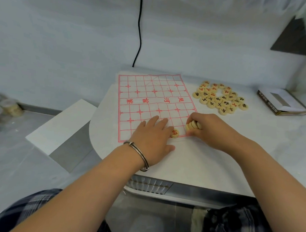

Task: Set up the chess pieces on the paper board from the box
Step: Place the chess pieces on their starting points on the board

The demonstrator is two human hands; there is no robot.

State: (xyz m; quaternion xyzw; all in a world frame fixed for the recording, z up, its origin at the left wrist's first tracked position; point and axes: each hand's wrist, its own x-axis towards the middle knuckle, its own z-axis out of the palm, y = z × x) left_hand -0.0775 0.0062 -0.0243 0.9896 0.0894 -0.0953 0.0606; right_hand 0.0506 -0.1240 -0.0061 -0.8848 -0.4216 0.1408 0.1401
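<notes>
A paper board (149,98) with a red grid lies on the white table (199,162). My left hand (153,133) rests flat on the board's near edge, fingers straight, its fingertips touching one round wooden piece with a red character (174,133) on the near row. My right hand (210,129) grips a short stack of several wooden pieces (193,125) just off the board's near right corner. A pile of several loose pieces (220,98), red and black characters up, lies to the right of the board. The open box (282,103) sits at the far right.
A black cable (139,31) hangs down the wall behind the table. A white block (59,128) stands left of the table's rounded edge. Blurred containers (9,108) sit at the far left. My checked trousers show below the table's front edge.
</notes>
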